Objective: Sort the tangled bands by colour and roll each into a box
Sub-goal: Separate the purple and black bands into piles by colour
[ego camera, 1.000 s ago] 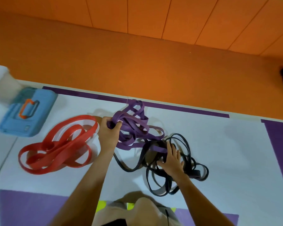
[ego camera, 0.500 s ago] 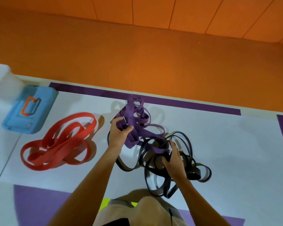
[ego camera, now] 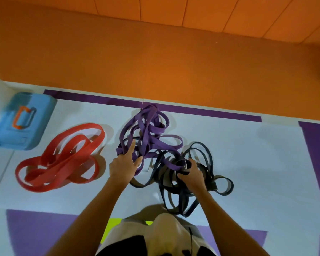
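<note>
The purple bands point(ego camera: 151, 130) are heaped in loose loops on the floor mat point(ego camera: 248, 163), directly beyond the left hand point(ego camera: 123, 167), and are tangled at their near right edge with the black bands point(ego camera: 188, 211). The left hand is threaded into the purple loops: a strand is hooked round the outer fingers, the forefinger is held straight and another strand passes beside the thumb. The right hand point(ego camera: 191, 174) is clenched round a bunch of black strands at the spot where one purple strand crosses them. The black bands are spread beneath and around this hand, with loops reaching beyond it, to its right and back towards the person's body. The two hands are held near each other, the knot of purple and black between them. The red bands point(ego camera: 67, 159) are laid as a separate pile to the left of the left hand, apart from the purple ones. Further left and beyond, a closed blue box point(ego camera: 39, 115) with an orange handle point(ego camera: 17, 117) is seen lying flat on the mat.
</note>
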### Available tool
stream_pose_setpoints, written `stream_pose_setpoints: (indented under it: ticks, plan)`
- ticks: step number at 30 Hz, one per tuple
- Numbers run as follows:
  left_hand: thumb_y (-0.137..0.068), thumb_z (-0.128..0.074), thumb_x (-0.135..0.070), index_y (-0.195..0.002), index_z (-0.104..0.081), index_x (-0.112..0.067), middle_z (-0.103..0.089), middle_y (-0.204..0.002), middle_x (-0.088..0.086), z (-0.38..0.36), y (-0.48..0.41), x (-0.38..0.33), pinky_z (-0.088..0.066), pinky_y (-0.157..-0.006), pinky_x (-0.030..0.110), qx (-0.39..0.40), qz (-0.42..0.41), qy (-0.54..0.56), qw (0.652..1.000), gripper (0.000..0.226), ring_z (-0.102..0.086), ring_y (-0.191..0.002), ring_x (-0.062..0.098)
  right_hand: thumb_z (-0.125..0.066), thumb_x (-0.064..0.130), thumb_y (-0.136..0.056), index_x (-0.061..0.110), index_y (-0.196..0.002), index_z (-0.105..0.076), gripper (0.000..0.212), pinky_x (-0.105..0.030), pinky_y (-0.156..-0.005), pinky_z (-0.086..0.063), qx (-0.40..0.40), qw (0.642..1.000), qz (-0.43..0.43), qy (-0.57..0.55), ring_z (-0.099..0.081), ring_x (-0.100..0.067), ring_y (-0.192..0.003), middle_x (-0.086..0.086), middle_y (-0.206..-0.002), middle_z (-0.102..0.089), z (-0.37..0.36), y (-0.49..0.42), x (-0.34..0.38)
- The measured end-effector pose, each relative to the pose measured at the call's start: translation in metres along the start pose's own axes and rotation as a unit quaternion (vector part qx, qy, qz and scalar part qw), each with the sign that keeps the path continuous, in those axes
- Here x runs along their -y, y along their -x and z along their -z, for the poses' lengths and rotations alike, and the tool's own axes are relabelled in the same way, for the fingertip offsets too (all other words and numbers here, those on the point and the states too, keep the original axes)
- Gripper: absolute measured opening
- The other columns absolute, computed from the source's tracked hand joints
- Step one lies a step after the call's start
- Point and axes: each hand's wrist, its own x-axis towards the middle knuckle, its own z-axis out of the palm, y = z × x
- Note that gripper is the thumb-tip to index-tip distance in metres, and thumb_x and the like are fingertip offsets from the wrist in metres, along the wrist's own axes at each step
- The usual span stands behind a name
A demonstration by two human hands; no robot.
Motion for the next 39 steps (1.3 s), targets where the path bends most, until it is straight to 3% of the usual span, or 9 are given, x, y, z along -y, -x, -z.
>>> stream_pose_setpoints:
  ticks: [4,8,11,17,22,25,29,34,39]
  plan:
    - [-0.111,-0.045,-0.046,-0.163,-0.03,-0.033,-0.07,-0.131,0.008,0.023,0.011,0.001,-0.056,-0.1,0.039,-0.012,-0.017,-0.066,0.998,0.056,-0.069,-0.12,0.029,-0.073,0.013,-0.089,0.017,-0.157,-0.033,0.079,-0.046,-0.095,-0.059,-0.014,0.999,-0.018,0.03,-0.072,-0.029,-0.103,-0.009,-0.105,-0.076,0.002,0.003,0.009]
    - [-0.104,-0.06,-0.027,-0.133,-0.064,-0.02,-0.073,-0.123,0.006,0.017,0.01,-0.007,-0.056,-0.095,0.037,0.052,-0.067,0.09,0.992,0.03,-0.069,-0.113,0.029,-0.063,0.007,-0.096,0.019,-0.163,-0.024,0.079,-0.039,-0.077,-0.059,-0.028,0.999,0.019,0.021,-0.07,-0.021,-0.075,-0.005,-0.078,-0.072,0.002,0.019,0.009]
    - [-0.104,-0.057,-0.021,-0.144,-0.06,-0.02,-0.075,-0.115,0.011,0.003,0.005,-0.027,-0.057,-0.098,0.042,0.128,-0.12,0.212,0.962,0.041,-0.07,-0.109,0.031,-0.059,0.007,-0.098,0.019,-0.162,-0.026,0.073,-0.036,-0.066,-0.054,-0.041,0.999,0.03,0.015,-0.068,-0.025,-0.07,-0.012,-0.08,-0.071,0.002,0.034,0.006]
    - [-0.106,-0.057,-0.013,-0.163,-0.029,-0.011,-0.043,-0.161,0.018,-0.044,-0.01,-0.049,-0.034,-0.121,0.046,0.154,-0.145,0.173,0.962,0.064,-0.042,-0.149,0.036,-0.05,-0.009,-0.081,0.034,-0.128,-0.053,0.063,-0.037,-0.063,-0.048,-0.156,0.987,0.041,-0.01,-0.061,-0.021,-0.066,-0.002,-0.068,-0.063,0.026,0.063,-0.012]
    - [-0.101,-0.063,-0.011,-0.154,-0.034,-0.012,-0.066,-0.133,0.025,-0.057,-0.013,-0.044,-0.052,-0.103,0.053,0.138,-0.086,0.274,0.948,0.061,-0.065,-0.122,0.043,-0.053,-0.011,-0.089,0.018,-0.133,-0.06,0.053,-0.036,-0.08,-0.058,-0.17,0.985,0.022,-0.012,-0.072,-0.024,-0.088,-0.008,-0.093,-0.076,0.048,0.073,-0.03]
    - [-0.105,-0.054,-0.008,-0.145,-0.044,-0.014,-0.073,-0.098,0.021,-0.06,-0.013,-0.04,-0.06,-0.08,0.049,0.136,-0.081,0.311,0.937,0.042,-0.073,-0.089,0.039,-0.051,-0.01,-0.093,0.014,-0.136,-0.062,0.051,-0.042,-0.089,-0.06,-0.143,0.99,0.015,0.011,-0.073,-0.031,-0.097,-0.012,-0.105,-0.076,0.051,0.074,-0.036]
    - [-0.11,-0.051,-0.015,-0.126,-0.061,-0.006,-0.059,-0.061,0.01,-0.054,-0.01,-0.034,-0.042,-0.049,0.03,0.128,-0.078,0.405,0.902,0.022,-0.048,-0.04,0.012,-0.05,-0.006,-0.097,0.01,-0.137,-0.065,0.046,-0.039,-0.106,-0.052,-0.122,0.991,0.002,0.051,-0.064,-0.031,-0.125,-0.011,-0.137,-0.068,0.045,0.069,-0.033]
    - [-0.108,-0.057,-0.028,-0.093,-0.066,-0.006,-0.052,-0.049,-0.005,-0.037,0.003,-0.025,-0.036,-0.049,0.025,0.095,-0.094,0.434,0.891,0.027,-0.044,-0.037,0.007,-0.067,0.034,-0.102,0.017,-0.138,-0.062,0.041,-0.035,-0.103,-0.049,-0.05,0.999,0.004,0.011,-0.063,-0.024,-0.124,-0.005,-0.135,-0.068,0.027,0.048,-0.007]
    - [-0.1,-0.069,-0.034,-0.107,-0.069,-0.025,-0.066,-0.075,-0.016,-0.025,0.018,-0.019,-0.043,-0.061,0.013,0.098,-0.11,0.368,0.918,0.011,-0.063,-0.062,-0.003,-0.077,0.052,-0.089,0.018,-0.133,-0.062,0.057,-0.05,-0.105,-0.049,0.112,0.98,0.052,0.155,-0.064,-0.029,-0.12,-0.005,-0.124,-0.07,0.004,0.026,0.011]
